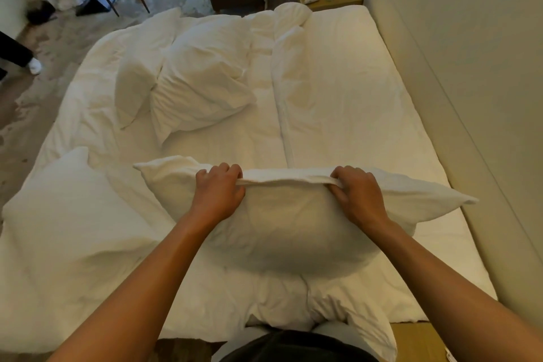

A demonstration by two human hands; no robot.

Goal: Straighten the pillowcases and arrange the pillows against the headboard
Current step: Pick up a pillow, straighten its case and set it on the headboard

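Pillow (293,232) — pillowcase top edge pinched by left hand (219,189), right hand (357,194); three more pillows (199,88) on bed (346,91).

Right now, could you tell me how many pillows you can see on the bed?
4, possibly more hidden: held pillow gripped by both hands, one at near left, two side by side farther left, and.

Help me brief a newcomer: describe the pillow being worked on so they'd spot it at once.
Start at the white bed beside the wall. At its near end, straight before the person, lies the pillow. Unlike the loose pillows farther off and to the left, its upper seam is pinched taut by the left hand and right hand.
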